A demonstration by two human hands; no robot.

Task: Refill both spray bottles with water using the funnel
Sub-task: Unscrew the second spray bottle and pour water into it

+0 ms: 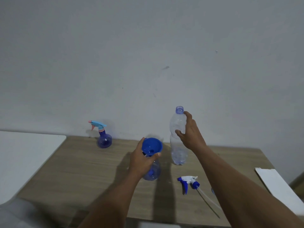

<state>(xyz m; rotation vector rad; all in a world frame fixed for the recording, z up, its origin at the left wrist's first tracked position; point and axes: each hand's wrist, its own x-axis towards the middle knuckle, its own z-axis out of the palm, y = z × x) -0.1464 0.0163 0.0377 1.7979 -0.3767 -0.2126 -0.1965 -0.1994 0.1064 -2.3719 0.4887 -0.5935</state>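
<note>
A blue funnel [152,147] sits in the neck of an open blue spray bottle [153,172] at the table's middle. My left hand [143,160] grips the bottle's neck just under the funnel. My right hand [189,130] holds a clear, uncapped water bottle [178,137], upright and right of the funnel, with a little water at its bottom. A second blue spray bottle [104,139], with a light blue and pink trigger head, stands at the back left. A white and blue trigger head [189,182] with its tube lies on the table in front.
The wooden table [82,170] stands against a plain wall. A white surface [24,153] adjoins it on the left. A white sheet or card [278,185] lies at the table's right edge. A small blue object [213,191] peeks out beside my right forearm.
</note>
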